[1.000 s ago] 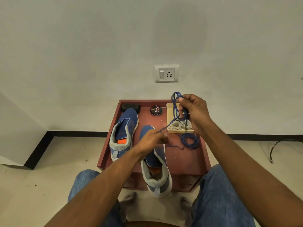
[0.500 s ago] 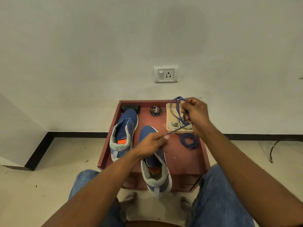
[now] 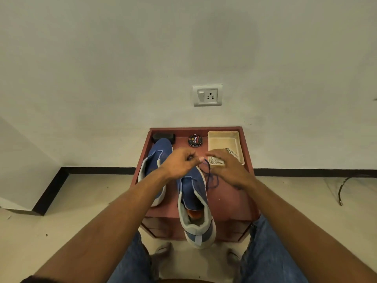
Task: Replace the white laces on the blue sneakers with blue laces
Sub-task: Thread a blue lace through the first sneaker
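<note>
On the left of the red counter (image 3: 228, 203) lies one blue sneaker (image 3: 157, 160), toe toward the wall, with no lace visible in it; a black block (image 3: 163, 137) sits at its toe, touching or nearly so. If this sneaker is nudged while the other is worked on, it could push that block about or slide toward the counter's left edge. The left hand (image 3: 179, 163) hovers over the gap between the two shoes, fingers curled and pinching one end of the blue lace (image 3: 211, 177); the pinch is at the very tip, so a tug might pull it free. Below it the second sneaker (image 3: 194, 203) hangs its heel past the counter's front edge, and downward pressure while threading could tip it to the floor. The lace trails in a loose tangle just beside this sneaker's toe, and drawing it through an eyelet may tighten that tangle into a knot. A tin of polish (image 3: 195, 140) stands behind, well clear. The right hand (image 3: 226, 167) reaches over the lace with fingers bent; whether it grasps a strand I cannot tell. It hides part of the white laces (image 3: 230, 153) in the cream tray (image 3: 224, 139), and a careless lift could drag those out.
</note>
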